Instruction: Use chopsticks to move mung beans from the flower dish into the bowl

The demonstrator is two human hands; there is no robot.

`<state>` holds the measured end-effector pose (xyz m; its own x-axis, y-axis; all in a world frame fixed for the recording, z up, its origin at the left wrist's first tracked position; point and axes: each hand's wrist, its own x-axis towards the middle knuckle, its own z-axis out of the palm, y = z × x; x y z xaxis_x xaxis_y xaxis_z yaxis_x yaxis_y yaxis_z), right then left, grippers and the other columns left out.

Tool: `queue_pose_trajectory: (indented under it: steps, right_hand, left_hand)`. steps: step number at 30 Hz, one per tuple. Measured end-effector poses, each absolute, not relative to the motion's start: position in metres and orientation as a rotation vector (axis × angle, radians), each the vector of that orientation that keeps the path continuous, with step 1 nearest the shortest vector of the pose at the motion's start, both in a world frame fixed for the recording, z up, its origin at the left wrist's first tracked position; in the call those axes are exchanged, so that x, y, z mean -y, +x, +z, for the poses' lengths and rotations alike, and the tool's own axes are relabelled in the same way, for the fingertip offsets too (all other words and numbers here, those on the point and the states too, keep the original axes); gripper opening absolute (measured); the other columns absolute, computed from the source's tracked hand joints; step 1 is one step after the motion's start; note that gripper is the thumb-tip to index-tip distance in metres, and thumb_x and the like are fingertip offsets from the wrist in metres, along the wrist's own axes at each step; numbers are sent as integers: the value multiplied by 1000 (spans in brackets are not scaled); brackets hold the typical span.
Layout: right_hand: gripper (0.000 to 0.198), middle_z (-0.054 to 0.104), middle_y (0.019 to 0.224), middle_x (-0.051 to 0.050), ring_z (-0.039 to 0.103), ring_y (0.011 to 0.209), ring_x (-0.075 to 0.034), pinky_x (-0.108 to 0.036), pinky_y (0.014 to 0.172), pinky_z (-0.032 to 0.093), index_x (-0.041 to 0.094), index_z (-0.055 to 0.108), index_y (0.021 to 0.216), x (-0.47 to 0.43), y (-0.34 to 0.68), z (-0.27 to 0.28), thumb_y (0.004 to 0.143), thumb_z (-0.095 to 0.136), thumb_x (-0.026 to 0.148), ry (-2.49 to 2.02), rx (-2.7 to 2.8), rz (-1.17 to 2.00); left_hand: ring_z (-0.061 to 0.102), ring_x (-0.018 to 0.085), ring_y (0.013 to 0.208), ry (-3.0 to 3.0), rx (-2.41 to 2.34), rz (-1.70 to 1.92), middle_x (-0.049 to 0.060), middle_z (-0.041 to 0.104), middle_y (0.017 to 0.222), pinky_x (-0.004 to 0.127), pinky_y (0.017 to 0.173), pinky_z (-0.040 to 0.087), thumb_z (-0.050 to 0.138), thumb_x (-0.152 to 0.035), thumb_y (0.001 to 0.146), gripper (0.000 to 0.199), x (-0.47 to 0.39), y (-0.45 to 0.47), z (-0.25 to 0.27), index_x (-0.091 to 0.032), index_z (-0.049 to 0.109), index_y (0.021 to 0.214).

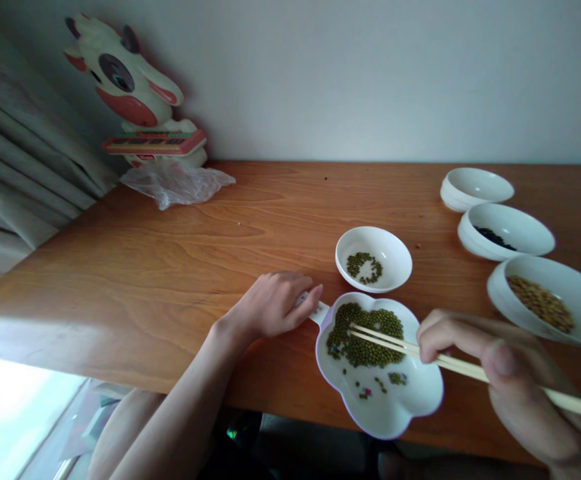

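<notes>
My left hand (280,303) is closed around the short handle (315,310) of a white flower-shaped dish (423,393) with a lilac rim. Many green mung beans (370,350) lie in the dish, heaped toward its far left, with a few loose ones and small coloured bits nearer me. A pair of pale chopsticks (463,367) is gripped in my right hand (510,373); their tips touch or hover just over the beans, and I cannot make out a bean between them. Just beyond the dish stands a small white bowl (395,263) with some mung beans on its bottom.
Three white bowls line the right: the farthest bowl (475,197), one with black beans (493,237), and one with tan grains (540,303). A cow-shaped toy keyboard (155,143) and clear plastic bag (180,183) sit back left, near a curtain (20,153). The wooden table's front edge is close.
</notes>
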<state>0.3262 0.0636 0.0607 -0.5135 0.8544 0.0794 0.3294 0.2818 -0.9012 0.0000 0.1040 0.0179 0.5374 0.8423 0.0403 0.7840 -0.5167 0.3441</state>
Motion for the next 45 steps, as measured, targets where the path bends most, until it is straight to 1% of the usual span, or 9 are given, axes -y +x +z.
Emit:
queue_pose_trajectory:
  steps: [5, 13, 17, 20, 25, 32, 36, 40, 45]
  right_hand:
    - [53, 70, 87, -6, 67, 76, -23, -35, 67, 47, 26, 70, 97, -63, 332, 51, 110, 30, 58, -952, 2078, 1152]
    - [69, 71, 84, -8, 67, 77, -25, -36, 67, 49, 24, 73, 89, -62, 338, 48, 107, 23, 69, -957, 1960, 1153]
    - [79, 70, 76, -7, 64, 72, -25, -38, 68, 51, 25, 77, 80, -63, 346, 50, 106, 18, 71, -956, 1759, 936]
    - [82, 70, 81, -7, 66, 83, -26, -38, 76, 52, 27, 78, 81, -68, 352, 48, 108, 12, 68, -1030, 1623, 753]
    - [80, 72, 94, -5, 68, 96, -25, -35, 84, 55, 30, 77, 85, -76, 345, 46, 103, 15, 76, -1104, 1565, 682]
    - [81, 70, 77, -5, 66, 73, -24, -34, 63, 54, 26, 74, 82, -68, 340, 46, 104, 14, 75, -957, 1818, 924]
    - [85, 69, 84, -6, 66, 77, -26, -37, 69, 51, 26, 70, 88, -63, 339, 48, 93, 14, 90, -1050, 1990, 1204]
    - [85, 66, 81, -7, 62, 74, -26, -38, 70, 47, 25, 66, 84, -62, 333, 49, 89, 17, 94, -1117, 1966, 1280]
    - [79, 66, 82, -6, 60, 74, -24, -36, 69, 46, 24, 67, 87, -64, 329, 48, 95, 20, 88, -1064, 2019, 1267]
  left_hand:
    - [59, 17, 69, 2472, -1359, 272, 4, 69, 83, 32, 66, 36, 34, -42, 114, 46, -105, 1, 18, -19, 59, 85]
    - [58, 16, 68, 2426, -1392, 263, 4, 69, 82, 30, 65, 36, 36, -43, 114, 46, -103, 1, 20, -19, 61, 85]
    - [58, 16, 68, 2421, -1382, 270, 3, 69, 81, 30, 65, 35, 35, -42, 114, 45, -103, 1, 20, -19, 61, 85]
    - [57, 16, 67, 2430, -1373, 273, 3, 68, 81, 31, 65, 34, 35, -42, 114, 45, -104, 1, 20, -19, 59, 84]
    - [57, 16, 67, 2460, -1377, 271, 3, 67, 81, 31, 65, 34, 32, -43, 115, 48, -105, 1, 20, -19, 57, 82]
    - [60, 17, 69, 2480, -1367, 282, 4, 69, 82, 32, 65, 34, 33, -43, 115, 47, -104, 1, 19, -19, 59, 85]
    - [61, 17, 70, 2474, -1372, 295, 3, 71, 84, 32, 66, 35, 33, -43, 115, 45, -103, 0, 17, -19, 60, 87]
    - [61, 18, 70, 2486, -1373, 283, 3, 71, 84, 32, 65, 34, 34, -43, 115, 45, -103, 0, 17, -19, 61, 88]
    - [60, 17, 69, 2483, -1371, 260, 3, 70, 83, 32, 65, 35, 33, -43, 115, 46, -103, 0, 19, -19, 60, 85]
